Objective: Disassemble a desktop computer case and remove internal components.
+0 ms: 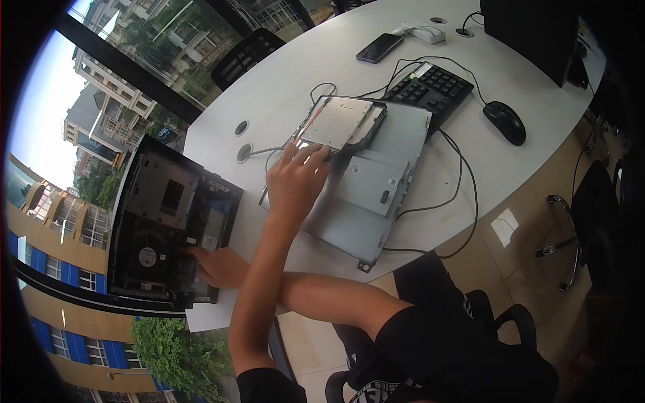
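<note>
My forearms cross, the left one over the right. My left hand (pixel 295 180) is closed on the near edge of a flat silver metal drive bracket (pixel 342 121), which rests tilted on a grey metal computer side panel (pixel 376 185). To the left, a desktop computer case (pixel 168 228) stands open with its insides showing. My right hand (pixel 223 266) reaches into its near side, index finger stretched out beside a black round-labelled part (pixel 149 255). The other fingers are bent and partly hidden, and I see nothing held in them.
Beyond the panel lie a black keyboard (pixel 430 91), a black mouse (pixel 504 123) and a dark phone (pixel 380 48). A black monitor (pixel 531 37) stands at the far right. Cables (pixel 463 161) loop off the white table's (pixel 215 144) near edge. The case sits at the left edge, by a window.
</note>
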{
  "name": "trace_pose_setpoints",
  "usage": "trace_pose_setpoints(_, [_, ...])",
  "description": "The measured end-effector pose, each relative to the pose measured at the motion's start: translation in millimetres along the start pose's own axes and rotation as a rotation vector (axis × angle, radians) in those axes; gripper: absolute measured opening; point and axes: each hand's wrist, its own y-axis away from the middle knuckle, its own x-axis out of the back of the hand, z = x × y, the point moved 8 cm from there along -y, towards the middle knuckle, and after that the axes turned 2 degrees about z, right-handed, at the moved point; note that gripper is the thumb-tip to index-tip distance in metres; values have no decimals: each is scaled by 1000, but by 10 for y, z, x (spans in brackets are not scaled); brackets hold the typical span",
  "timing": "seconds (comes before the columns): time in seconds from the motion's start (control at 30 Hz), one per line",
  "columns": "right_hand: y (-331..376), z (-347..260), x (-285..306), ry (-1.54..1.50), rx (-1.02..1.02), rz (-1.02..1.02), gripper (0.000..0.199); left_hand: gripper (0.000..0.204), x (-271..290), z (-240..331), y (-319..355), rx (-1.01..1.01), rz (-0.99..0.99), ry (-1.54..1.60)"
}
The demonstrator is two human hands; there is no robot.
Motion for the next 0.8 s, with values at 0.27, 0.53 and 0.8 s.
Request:
trace_pose_setpoints(0.27, [16,8,-13,-3,-3,-23,62,21,18,-45,48,22,-7,-32])
trace_pose_setpoints(0.53, [25,-21,-20,-7,-6,-44,62,22,3,-116,129,72,-60,-26])
trace_pose_setpoints(0.8, [24,-27,-24,1,17,-18,58,26,-35,-125,155,98,-91,-12])
